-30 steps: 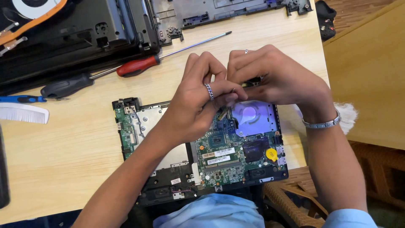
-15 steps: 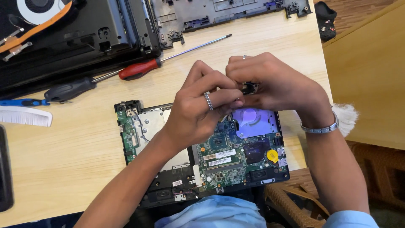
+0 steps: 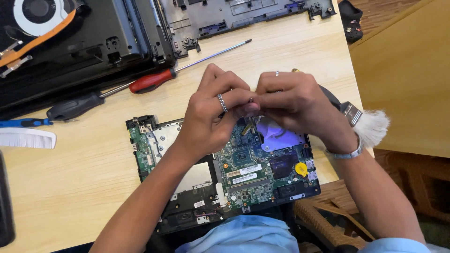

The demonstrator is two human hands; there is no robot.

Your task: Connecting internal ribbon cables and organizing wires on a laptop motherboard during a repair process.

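Green fibreglass, studded with small chips and silver solder points, is lying nearest the person: a bare laptop motherboard (image 3: 243,168) with a round yellow coin cell (image 3: 301,169) at its right side and dull metal shielding plates on its left half, already lifted out of its case and resting flat on the pale wooden tabletop (image 3: 70,187). Just above the board, the left hand (image 3: 211,117), wearing a silver ring, and the right hand (image 3: 290,105), wearing a thin ring and a light bracelet, are meeting fingertip to fingertip, and both are pinching narrowly on a small dark part (image 3: 251,102) held over the board's upper middle; what that piece is cannot be told, since the fingers are covering nearly all of it. Judging from the layout, the teardown is looking well advanced, with the board stripped out and only fine work on it left. Beside the right wrist a soft white-bristled brush with a metal ferrule (image 3: 368,122) is poking out. Farther off, a red-handled screwdriver with a long steel shaft (image 3: 152,81) and a black-handled screwdriver (image 3: 75,107) are lying side by side, and beyond them the matte black plastic laptop base (image 3: 70,47), with its round fan and orange ribbon, is sitting open at the table's far edge.
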